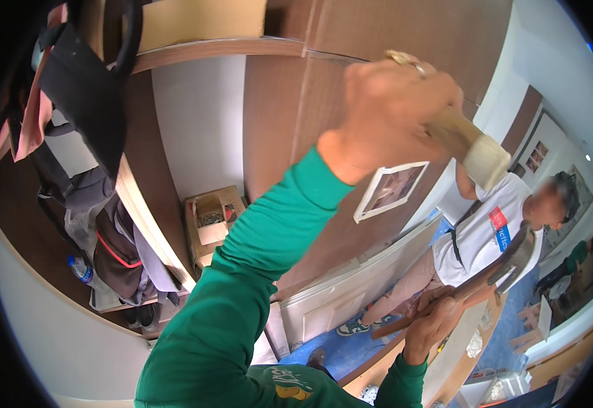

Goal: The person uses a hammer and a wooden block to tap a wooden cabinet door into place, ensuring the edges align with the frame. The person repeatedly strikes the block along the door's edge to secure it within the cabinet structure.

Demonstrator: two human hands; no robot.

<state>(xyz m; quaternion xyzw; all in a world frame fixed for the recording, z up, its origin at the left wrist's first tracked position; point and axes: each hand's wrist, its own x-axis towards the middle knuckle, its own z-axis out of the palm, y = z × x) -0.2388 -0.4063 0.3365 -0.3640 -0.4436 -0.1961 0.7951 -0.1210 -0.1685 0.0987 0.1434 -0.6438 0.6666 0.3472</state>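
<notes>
Nearest, left to centre: one left hand point(402, 102) of the wearer, green-sleeved, raised high, fingers clamped round a wooden piece point(469, 144); its pale, blunt end points right, and blur leaves its exact kind untold. Lower and to the right: one right hand point(432, 326), also green-sleeved, fingers wrapped together round the wooden handle of a hammer point(476, 285). The hammer slants, metal head to the far right, handle end toward the left. Step in hand, by judgement: hand-tool work, both tools held clear and the raised arm apparently mid-stroke or readied; no contact between hammer and wooden piece shows. Next move, by judgement: calls for a firm hold on both items, a steady wrist and a checked line for the hammer head, since a co-worker appears behind it. Below the right hand: one pale worktop point(446, 364), small loose items upon it. Farther, to the right: the co-worker point(463, 255), one, in a white shirt, standing; true gap from the hammer head cannot be told. Beyond, at centre: one brown wardrobe panel point(276, 170), with a white frame point(391, 192) before or upon it. Far left, on shelving: one open carton point(213, 233), bags point(116, 251) and a water bottle point(79, 269).
</notes>
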